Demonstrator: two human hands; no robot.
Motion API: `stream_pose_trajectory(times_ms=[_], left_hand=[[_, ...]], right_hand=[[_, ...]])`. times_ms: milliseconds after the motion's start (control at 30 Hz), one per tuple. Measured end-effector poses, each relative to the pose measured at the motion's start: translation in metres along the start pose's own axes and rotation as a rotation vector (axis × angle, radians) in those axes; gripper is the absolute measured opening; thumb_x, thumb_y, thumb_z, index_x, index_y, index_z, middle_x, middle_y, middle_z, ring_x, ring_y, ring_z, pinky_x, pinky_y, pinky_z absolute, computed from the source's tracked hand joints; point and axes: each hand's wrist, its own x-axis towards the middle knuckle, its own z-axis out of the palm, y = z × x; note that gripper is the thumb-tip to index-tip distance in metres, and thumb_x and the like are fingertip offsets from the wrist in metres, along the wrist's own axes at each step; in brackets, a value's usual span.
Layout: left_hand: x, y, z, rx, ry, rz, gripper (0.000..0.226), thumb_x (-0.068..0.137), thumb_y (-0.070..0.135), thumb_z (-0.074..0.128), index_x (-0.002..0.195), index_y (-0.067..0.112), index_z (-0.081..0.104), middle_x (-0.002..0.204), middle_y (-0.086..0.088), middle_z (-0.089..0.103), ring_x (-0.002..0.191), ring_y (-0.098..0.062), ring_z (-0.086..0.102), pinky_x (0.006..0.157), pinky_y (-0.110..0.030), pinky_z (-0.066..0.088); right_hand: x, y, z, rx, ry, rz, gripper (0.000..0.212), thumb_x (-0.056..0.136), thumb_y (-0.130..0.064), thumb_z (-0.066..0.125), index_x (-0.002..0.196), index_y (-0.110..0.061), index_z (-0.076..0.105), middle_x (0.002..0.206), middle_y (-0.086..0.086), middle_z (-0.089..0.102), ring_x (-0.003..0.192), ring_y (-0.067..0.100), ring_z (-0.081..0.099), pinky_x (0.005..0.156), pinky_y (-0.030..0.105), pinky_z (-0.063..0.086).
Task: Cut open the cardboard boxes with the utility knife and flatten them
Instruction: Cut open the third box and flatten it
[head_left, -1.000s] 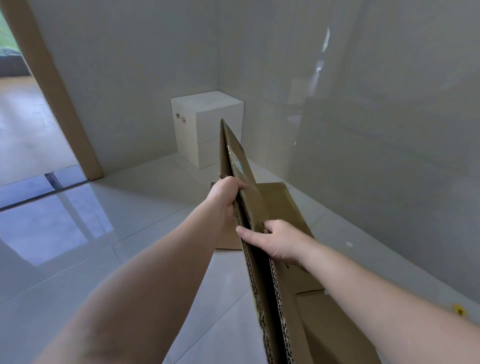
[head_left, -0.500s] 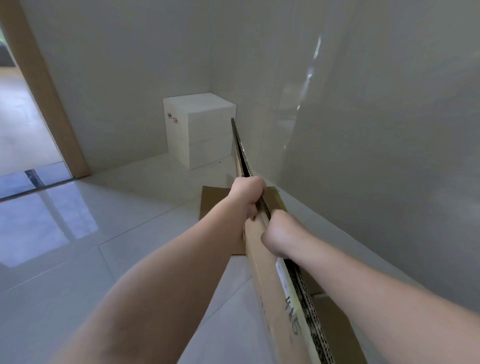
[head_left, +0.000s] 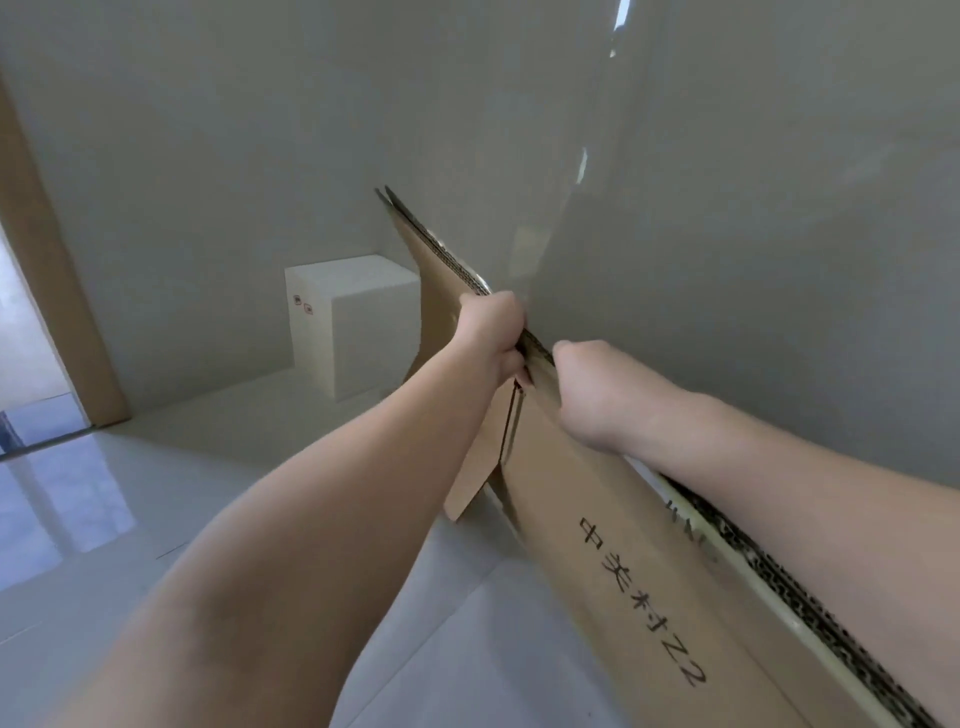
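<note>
Box (head_left: 597, 519): brown corrugated cardboard, folded flat, held on edge in the air between both hands, its long top edge running from lower right up to a point beyond the left hand. Black handwritten characters and "Z2" on the face nearer the left arm, below the right hand. A loose flap hangs under the left hand.

Left hand (head_left: 491, 332): fist closed over the top edge, farther out along it.

Right hand (head_left: 587, 387): fist closed over the same edge, just behind the left hand, the two nearly touching.

Change from half a second ago: grip the same, both fists on the edge; the box now leans over toward the right, so the marked face shows far more broadly. One second ago the panels stood apart and the right hand lay open across them; they are now pressed together.

White cube (head_left: 353, 322): on the floor in the corner, beyond the left hand, partly hidden by the box.

Floor (head_left: 218, 467): pale glossy tile, under the left arm.

Wall (head_left: 727, 208): glossy, close beside the right hand.
</note>
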Motion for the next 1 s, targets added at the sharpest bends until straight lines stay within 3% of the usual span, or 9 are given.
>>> stream_pose_trajectory(times_ms=[67,167,300,433,533,700,800,933,1000], left_hand=[[-0.023,0.039,0.019,-0.194,-0.078,0.129,0.036,0.084,-0.01,0.032,0.113,0.009,0.036,0.081,-0.005,0.035,0.059,-0.021,0.037,0.044,-0.025,0.047],[-0.053,0.086,0.042,-0.272,-0.107,0.251,0.038,0.084,-0.016,0.026,0.109,0.013,0.034,0.08,-0.005,0.033,0.058,-0.018,0.032,0.04,-0.022,0.045],[-0.056,0.106,0.031,-0.399,-0.125,0.315,0.049,0.076,-0.017,0.026,0.109,0.015,0.04,0.087,-0.007,0.041,0.068,-0.022,0.042,0.056,-0.028,0.05],[-0.055,0.078,-0.016,-0.478,-0.018,0.32,0.066,0.071,-0.022,0.025,0.126,0.011,0.042,0.099,-0.016,0.052,0.084,-0.033,0.055,0.08,-0.055,0.052],[-0.051,0.024,-0.071,-0.473,0.128,0.199,0.06,0.074,-0.021,0.031,0.127,0.006,0.042,0.111,-0.022,0.056,0.092,-0.041,0.06,0.078,-0.062,0.051],[-0.043,-0.101,-0.17,-0.393,0.344,-0.006,0.059,0.079,-0.015,0.036,0.132,0.01,0.04,0.12,-0.024,0.054,0.097,-0.044,0.058,0.056,-0.045,0.055],[-0.043,-0.161,-0.217,-0.335,0.444,-0.068,0.054,0.081,-0.016,0.033,0.127,0.012,0.039,0.113,-0.021,0.054,0.089,-0.038,0.058,0.06,-0.046,0.055],[-0.05,-0.211,-0.281,-0.201,0.544,-0.238,0.057,0.077,-0.014,0.034,0.13,0.005,0.041,0.115,-0.022,0.052,0.085,-0.036,0.057,0.062,-0.045,0.056],[-0.059,-0.229,-0.307,-0.155,0.577,-0.297,0.058,0.076,-0.014,0.035,0.13,0.008,0.043,0.113,-0.019,0.054,0.092,-0.035,0.057,0.069,-0.044,0.056]], right_hand=[[-0.003,0.008,-0.038,-0.066,0.088,-0.011,0.025,0.084,0.003,0.04,0.07,-0.015,0.029,0.069,0.002,0.036,0.072,0.028,0.044,0.046,0.029,0.024],[-0.008,0.014,-0.077,-0.108,0.176,-0.027,0.032,0.084,0.006,0.039,0.067,-0.016,0.023,0.068,0.001,0.031,0.075,0.028,0.04,0.047,0.029,0.022],[-0.015,0.004,-0.095,-0.117,0.229,-0.091,0.023,0.085,0.006,0.039,0.073,-0.011,0.029,0.077,0.007,0.045,0.083,0.033,0.049,0.057,0.031,0.03],[-0.019,-0.026,-0.063,-0.127,0.235,-0.242,0.019,0.086,0.004,0.04,0.102,-0.005,0.045,0.107,0.017,0.063,0.102,0.038,0.062,0.064,0.033,0.035],[-0.017,-0.057,-0.003,-0.109,0.145,-0.321,0.032,0.088,0.0,0.043,0.12,0.004,0.045,0.117,0.018,0.062,0.108,0.037,0.062,0.073,0.036,0.047],[-0.017,-0.111,0.139,-0.032,-0.176,-0.342,0.059,0.088,0.0,0.044,0.14,0.015,0.021,0.129,0.032,0.051,0.118,0.046,0.051,0.089,0.053,0.049],[-0.03,-0.128,0.202,0.053,-0.307,-0.41,0.063,0.087,0.0,0.049,0.143,0.012,0.021,0.132,0.027,0.05,0.12,0.043,0.051,0.09,0.046,0.049],[-0.05,-0.149,0.257,0.221,-0.438,-0.429,0.056,0.085,-0.001,0.05,0.138,0.004,0.034,0.124,0.019,0.056,0.114,0.036,0.056,0.076,0.034,0.045],[-0.062,-0.163,0.279,0.247,-0.513,-0.453,0.054,0.085,-0.003,0.051,0.137,0.004,0.035,0.125,0.02,0.055,0.116,0.036,0.054,0.083,0.035,0.047]])
